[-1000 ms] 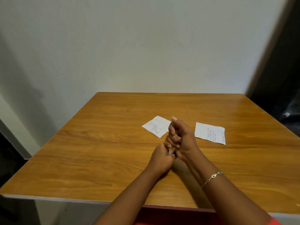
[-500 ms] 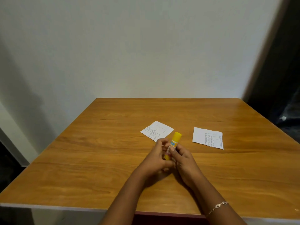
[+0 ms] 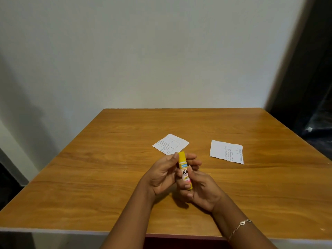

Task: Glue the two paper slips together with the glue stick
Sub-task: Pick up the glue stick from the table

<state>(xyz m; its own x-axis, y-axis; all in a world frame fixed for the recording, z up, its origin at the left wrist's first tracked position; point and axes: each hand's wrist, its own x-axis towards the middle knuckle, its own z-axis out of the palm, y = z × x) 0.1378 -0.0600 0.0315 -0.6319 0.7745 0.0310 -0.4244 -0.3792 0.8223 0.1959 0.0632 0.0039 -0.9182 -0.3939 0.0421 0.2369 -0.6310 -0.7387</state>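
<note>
Glue stick is upright over the worktop, a yellow tube with a printed label, and the cap looks on. The right hand fingers wrap the barrel and the left hand fingers pinch the cap end, probably to uncap it. The near paper slip and the right paper slip lie flat beyond, well apart.

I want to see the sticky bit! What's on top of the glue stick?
A yellow cap tops the glue stick, pinched by the left hand. The right hand holds the stick lower down. The glue itself is hidden under the cap.
</note>
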